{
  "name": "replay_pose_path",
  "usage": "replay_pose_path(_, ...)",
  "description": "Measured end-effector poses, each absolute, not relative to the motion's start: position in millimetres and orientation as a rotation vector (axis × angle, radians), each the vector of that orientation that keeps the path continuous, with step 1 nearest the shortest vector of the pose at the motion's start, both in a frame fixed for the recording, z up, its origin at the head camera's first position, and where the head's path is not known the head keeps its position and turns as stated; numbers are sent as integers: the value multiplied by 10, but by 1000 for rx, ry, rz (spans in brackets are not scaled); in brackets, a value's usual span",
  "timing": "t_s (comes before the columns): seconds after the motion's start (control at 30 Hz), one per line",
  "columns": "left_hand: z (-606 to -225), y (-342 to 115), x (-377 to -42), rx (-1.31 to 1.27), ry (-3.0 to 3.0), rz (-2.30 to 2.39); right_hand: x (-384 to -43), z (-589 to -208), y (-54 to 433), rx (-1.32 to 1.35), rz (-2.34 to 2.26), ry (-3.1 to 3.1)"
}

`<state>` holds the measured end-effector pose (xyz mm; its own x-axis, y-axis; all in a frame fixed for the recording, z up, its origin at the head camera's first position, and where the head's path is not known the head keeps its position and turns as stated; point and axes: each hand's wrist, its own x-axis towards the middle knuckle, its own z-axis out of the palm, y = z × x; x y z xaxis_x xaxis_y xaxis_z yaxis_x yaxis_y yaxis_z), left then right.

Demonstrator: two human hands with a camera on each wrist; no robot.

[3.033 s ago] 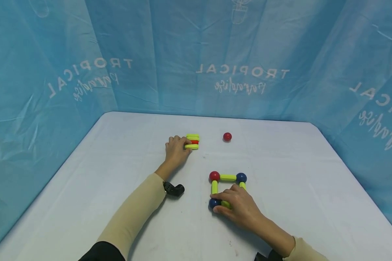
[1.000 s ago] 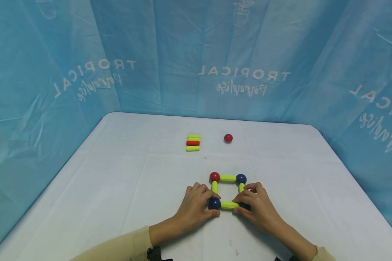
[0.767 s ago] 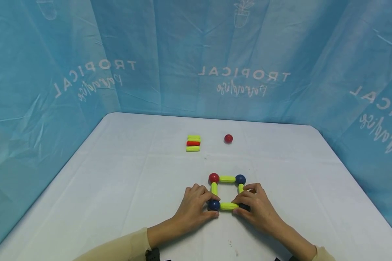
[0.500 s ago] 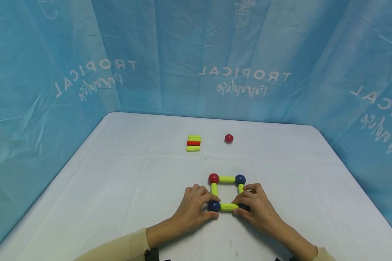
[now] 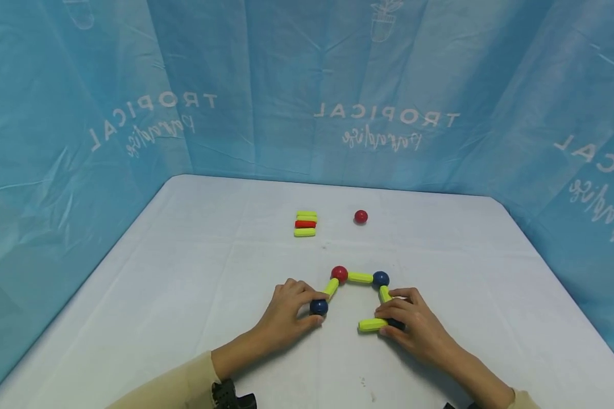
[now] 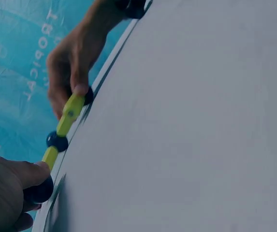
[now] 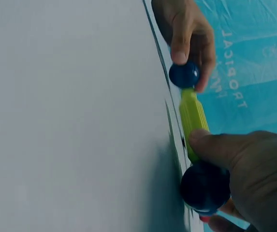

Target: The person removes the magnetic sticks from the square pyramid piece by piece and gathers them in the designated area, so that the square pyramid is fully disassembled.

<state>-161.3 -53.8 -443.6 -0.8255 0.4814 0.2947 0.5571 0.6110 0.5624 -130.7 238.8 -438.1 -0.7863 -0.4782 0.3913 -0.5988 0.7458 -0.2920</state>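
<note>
With fingers curled, the left hand [image 5: 286, 309] is pinching a blue ball [image 5: 319, 307] and the right hand [image 5: 414, 324] a yellow-green rod [image 5: 372, 325], seemingly reshaping the gapped frame [image 5: 360, 278] between and beyond them, probably needing steady alignment next.

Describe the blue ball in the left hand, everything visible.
The blue ball is dark and glossy, perhaps plastic. The left hand pinches it between thumb and fingers, above or on the white table; contact is unclear. A lime stick slants back from it to a red ball, the near end hidden by the hand. To its right, a gap parts it from the front stick at the right hand.
</note>
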Motion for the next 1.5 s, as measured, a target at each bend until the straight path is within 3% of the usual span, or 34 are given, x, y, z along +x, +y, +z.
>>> replay_pose_path(0.37, -4465, -738, -1872, -699, -2735, -1332, -1340, -4353, 2659, 934, 529, -2678)
replay_pose_path(0.7, -4457, -740, -1920, -674, -2738, -1238, -1343, -4249, 2718, 893, 513, -2739)
replay_pose_path(1.0, -4476, -710, -1910, -658, -2731, -1212, -1619, -3930, 2197, 710, 513, -2821)
replay_pose_path(1.27, -4470, -708, -1895, -675, -2723, -1197, -2030, -4052, 1697, 627, 639, -2917)
replay_pose_path(1.5, -4459, -712, -1895, -685, -2712, -1176, -2182, -4122, 1500, 682, 557, -2979)
